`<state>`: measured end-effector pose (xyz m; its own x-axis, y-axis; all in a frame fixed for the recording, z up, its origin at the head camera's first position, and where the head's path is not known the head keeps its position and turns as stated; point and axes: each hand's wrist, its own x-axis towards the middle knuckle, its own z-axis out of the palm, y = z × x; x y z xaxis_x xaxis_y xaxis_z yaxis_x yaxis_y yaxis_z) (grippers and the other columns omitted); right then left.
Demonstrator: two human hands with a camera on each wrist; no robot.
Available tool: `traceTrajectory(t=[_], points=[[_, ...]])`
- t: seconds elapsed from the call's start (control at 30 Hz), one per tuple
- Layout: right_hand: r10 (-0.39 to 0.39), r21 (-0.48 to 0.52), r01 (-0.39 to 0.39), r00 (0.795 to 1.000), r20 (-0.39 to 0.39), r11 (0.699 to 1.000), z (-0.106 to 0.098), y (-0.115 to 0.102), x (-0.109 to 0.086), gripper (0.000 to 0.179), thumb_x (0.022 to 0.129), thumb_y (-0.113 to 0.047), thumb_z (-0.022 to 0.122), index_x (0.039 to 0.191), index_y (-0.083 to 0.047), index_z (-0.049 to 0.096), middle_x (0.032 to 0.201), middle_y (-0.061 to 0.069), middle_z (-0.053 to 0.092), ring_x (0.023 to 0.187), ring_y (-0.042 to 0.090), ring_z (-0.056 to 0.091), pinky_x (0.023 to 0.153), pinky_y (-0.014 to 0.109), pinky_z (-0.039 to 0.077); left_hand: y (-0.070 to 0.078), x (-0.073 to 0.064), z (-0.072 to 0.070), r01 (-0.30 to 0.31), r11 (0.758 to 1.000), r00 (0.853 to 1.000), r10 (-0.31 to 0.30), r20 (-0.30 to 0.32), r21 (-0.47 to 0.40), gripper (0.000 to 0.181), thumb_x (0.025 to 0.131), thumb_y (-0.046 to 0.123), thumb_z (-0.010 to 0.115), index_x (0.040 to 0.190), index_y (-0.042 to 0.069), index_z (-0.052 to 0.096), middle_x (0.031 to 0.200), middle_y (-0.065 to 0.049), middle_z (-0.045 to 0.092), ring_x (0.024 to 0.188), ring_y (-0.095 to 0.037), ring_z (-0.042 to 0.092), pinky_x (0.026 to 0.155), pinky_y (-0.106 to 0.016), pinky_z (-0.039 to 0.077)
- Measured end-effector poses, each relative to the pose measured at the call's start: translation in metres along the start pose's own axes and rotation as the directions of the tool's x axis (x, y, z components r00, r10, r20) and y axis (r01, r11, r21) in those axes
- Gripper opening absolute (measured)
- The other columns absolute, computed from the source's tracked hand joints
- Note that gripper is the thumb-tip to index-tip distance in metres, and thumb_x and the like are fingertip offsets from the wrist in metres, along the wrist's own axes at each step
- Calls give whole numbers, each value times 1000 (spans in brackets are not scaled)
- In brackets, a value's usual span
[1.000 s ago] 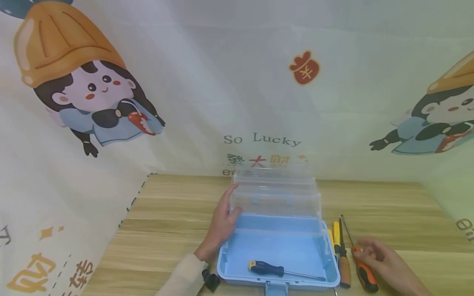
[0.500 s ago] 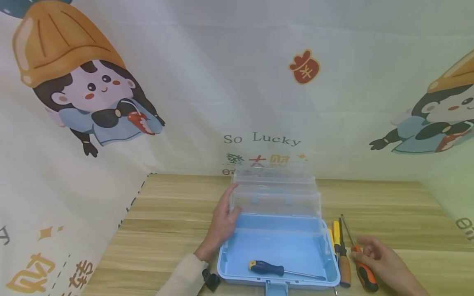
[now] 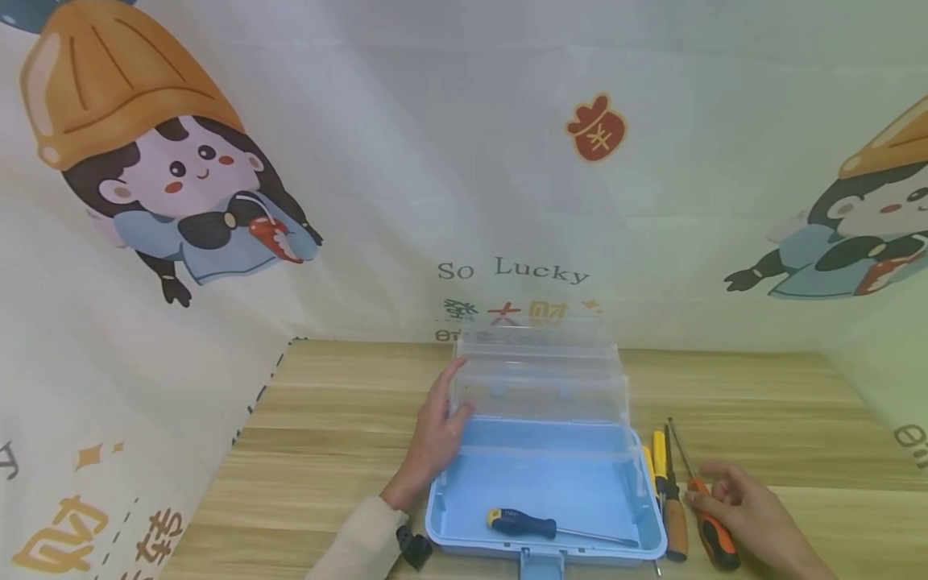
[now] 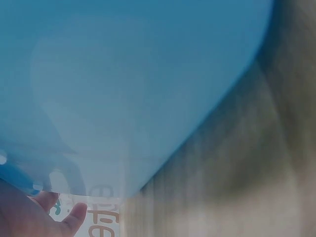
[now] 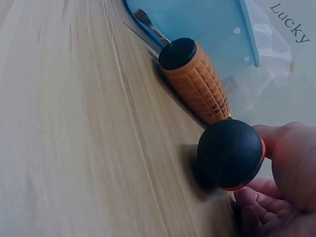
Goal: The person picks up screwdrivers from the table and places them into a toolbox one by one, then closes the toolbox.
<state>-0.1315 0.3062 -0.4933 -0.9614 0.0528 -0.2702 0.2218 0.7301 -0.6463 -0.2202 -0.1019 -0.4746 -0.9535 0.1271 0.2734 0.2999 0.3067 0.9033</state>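
A light blue toolbox (image 3: 536, 483) stands with its clear lid (image 3: 544, 399) raised at the back. My left hand (image 3: 433, 431) holds the lid's left side, thumb across its lower edge and fingers along the outside. Inside the box lies a dark blue screwdriver (image 3: 524, 525) with a yellow-tipped handle end. To the right of the box, my right hand (image 3: 754, 507) pinches an orange and black screwdriver (image 3: 718, 541) between thumb and fingers near the top of its handle. The right wrist view shows its black handle end (image 5: 229, 153) close up.
Between box and right hand lie a brown-handled screwdriver (image 3: 675, 528) and yellow-handled tools (image 3: 659, 455). A flat metal tip (image 5: 142, 17) shows beside the box. Near my left sleeve (image 3: 366, 540) is a small black object (image 3: 413, 548). A printed cloth (image 3: 362, 201) hangs behind the wooden table (image 3: 333, 419).
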Motion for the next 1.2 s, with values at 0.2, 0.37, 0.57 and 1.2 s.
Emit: traceTrajectory(t=[0.2,0.37,0.57,1.2], points=[[1,6,-1,1000,-9,1000,0,0,1,71,89,-44,70,137,4,48,91,4,57,81,18,52,61,27,45,1,0,0,8,1000,1000,-8,-2,6,64,97,9,52,153,33,32,159,2,33,144,-26,36,115,-54,33],[9,9,-9,1000,-25,1000,1,-1,2,71,90,-41,70,138,5,46,94,4,59,82,19,54,63,28,46,1,1,0,7,1000,1000,-7,-3,-5,63,98,9,52,154,29,31,161,0,31,146,-27,31,117,-54,29],[-20,-13,19,999,-38,1000,1,0,0,66,91,-39,69,136,5,48,93,4,60,82,18,55,62,27,46,1,0,1,16,1000,1000,-16,-2,-3,63,99,10,52,154,29,31,161,-1,30,147,-27,30,117,-56,28],[-42,46,45,997,-64,998,2,4,-4,45,96,-27,64,130,-1,55,93,4,63,84,16,60,64,27,47,-1,1,0,-2,1000,1000,2,-5,21,64,96,9,52,154,29,32,160,0,32,147,-25,30,119,-52,27]])
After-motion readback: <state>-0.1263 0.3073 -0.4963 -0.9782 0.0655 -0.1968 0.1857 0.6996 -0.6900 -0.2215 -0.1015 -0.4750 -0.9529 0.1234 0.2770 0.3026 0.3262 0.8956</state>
